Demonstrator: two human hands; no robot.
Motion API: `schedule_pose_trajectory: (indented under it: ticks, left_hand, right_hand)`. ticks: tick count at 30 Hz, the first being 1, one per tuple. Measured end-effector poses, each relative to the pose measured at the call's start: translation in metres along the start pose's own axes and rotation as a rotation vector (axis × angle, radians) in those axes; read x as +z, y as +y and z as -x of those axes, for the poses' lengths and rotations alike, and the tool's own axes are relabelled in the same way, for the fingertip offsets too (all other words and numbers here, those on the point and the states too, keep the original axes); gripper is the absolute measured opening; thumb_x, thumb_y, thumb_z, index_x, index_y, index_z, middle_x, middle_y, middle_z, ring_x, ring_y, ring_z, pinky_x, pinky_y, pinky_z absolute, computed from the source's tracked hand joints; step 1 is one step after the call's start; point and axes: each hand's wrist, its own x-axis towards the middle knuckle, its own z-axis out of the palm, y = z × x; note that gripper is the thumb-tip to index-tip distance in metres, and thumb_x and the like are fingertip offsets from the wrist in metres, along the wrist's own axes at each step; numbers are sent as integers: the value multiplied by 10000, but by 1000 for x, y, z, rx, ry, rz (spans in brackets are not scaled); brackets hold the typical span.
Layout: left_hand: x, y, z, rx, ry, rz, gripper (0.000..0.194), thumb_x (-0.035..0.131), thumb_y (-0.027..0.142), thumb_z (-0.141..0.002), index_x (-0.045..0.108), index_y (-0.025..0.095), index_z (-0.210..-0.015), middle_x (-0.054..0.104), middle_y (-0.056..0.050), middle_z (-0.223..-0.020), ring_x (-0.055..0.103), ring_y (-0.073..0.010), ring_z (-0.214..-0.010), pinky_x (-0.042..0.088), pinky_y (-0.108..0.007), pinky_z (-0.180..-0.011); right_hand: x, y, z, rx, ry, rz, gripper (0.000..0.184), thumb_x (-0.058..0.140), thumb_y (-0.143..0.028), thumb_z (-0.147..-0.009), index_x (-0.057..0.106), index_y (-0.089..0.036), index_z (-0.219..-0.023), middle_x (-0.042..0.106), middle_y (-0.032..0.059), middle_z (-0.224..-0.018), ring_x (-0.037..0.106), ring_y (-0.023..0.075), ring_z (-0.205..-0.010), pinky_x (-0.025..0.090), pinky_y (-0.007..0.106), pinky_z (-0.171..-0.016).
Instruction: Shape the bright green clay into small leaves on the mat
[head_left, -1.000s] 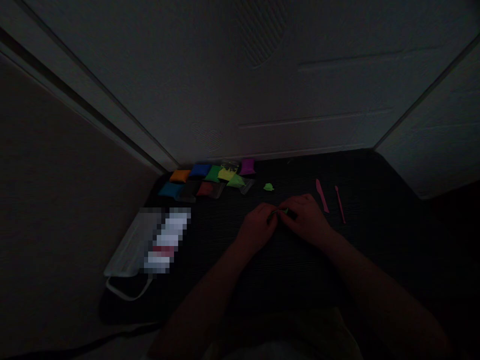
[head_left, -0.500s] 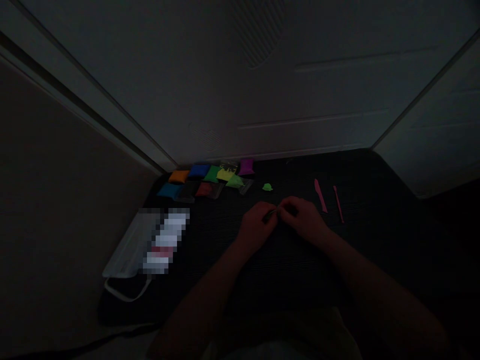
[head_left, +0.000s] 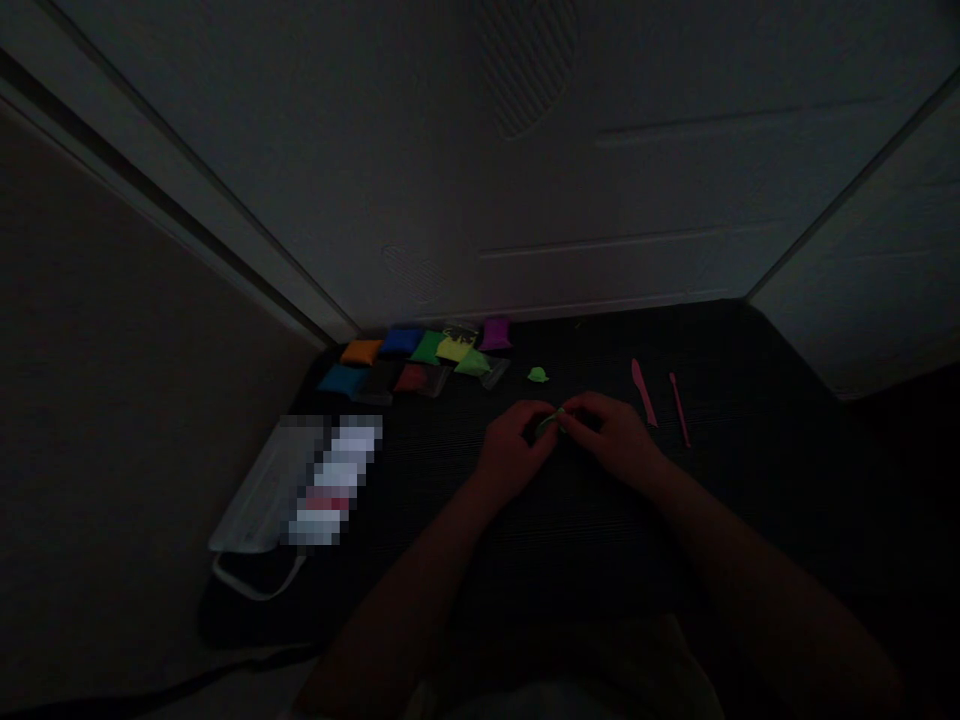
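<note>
In dim light, my left hand [head_left: 511, 445] and my right hand [head_left: 611, 435] meet over the middle of a dark table. Between their fingertips is a small, thin piece of green modelling clay [head_left: 547, 423], pinched from both sides and partly covered by the fingers. Just beyond the hands lies a small light green clay lump [head_left: 538, 375]. To the right of my right hand rest a pink plastic knife [head_left: 643, 390] and a thin pink modelling stick [head_left: 680, 410].
At the back left are several clay packets, among them an orange packet [head_left: 361, 352], a light blue packet [head_left: 342, 379] and a purple packet [head_left: 496, 333]. A white face mask [head_left: 262, 490] lies at the left beside a blurred-out item [head_left: 337, 480]. Pale panels [head_left: 420, 180] stand behind the table [head_left: 600, 560].
My fingers have shifted slightly, and more of the green clay shows between them. The whole view has moved a little; the things on the table lie as before.
</note>
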Motion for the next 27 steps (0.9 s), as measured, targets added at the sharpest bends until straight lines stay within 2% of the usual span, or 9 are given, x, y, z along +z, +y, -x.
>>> schedule_pose_trajectory:
  ticks: [4, 8, 14, 17, 24, 27]
  left_hand:
    - [0, -2, -1, -25, -30, -3, 172, 516, 270, -757, 581, 197, -899, 624, -3, -859, 571, -121, -761, 446, -251, -697]
    - [-1, -1, -2, -28, -38, -20, 145, 521, 264, -752, 594, 199, -859, 625, 1, -821, 568, -120, -728, 446, -253, -682]
    - [-4, 3, -2, -33, -28, 35, 159, 519, 293, -754, 596, 191, -847, 624, -8, -821, 569, -123, -730, 447, -256, -684]
    - [-4, 2, -2, -70, -15, 78, 174, 518, 313, -755, 591, 189, -853, 622, -8, -819, 570, -123, -728, 446, -254, -679]
    - [0, -2, -1, -143, -23, 206, 196, 544, 320, -734, 590, 194, -877, 625, -19, -853, 574, -141, -770, 443, -271, -710]
    - [2, -2, -1, -188, -23, 332, 211, 578, 309, -706, 589, 193, -882, 623, -23, -860, 574, -145, -782, 442, -277, -721]
  right_hand:
    - [0, -1, 0, -21, 5, 40, 139, 501, -280, -782, 589, -206, -861, 615, 15, -787, 556, 144, -708, 411, 288, -663]
    - [2, -2, 0, 21, -9, 0, 145, 494, -284, -779, 585, -201, -855, 606, 14, -769, 552, 142, -700, 409, 276, -634]
    - [0, -1, -3, 222, -37, -348, 198, 487, -365, -768, 571, -192, -816, 595, 0, -729, 554, 126, -655, 414, 248, -570]
    - [-3, -1, -3, 269, -19, -426, 226, 521, -384, -740, 577, -190, -842, 608, 8, -764, 565, 133, -685, 423, 255, -594]
    - [-3, 1, -3, 160, -70, -255, 188, 535, -344, -739, 607, -193, -825, 614, 3, -749, 560, 134, -686, 412, 261, -612]
    - [-2, 2, -2, 124, -59, -198, 178, 520, -329, -755, 599, -199, -849, 615, 4, -767, 565, 137, -699, 421, 262, -617]
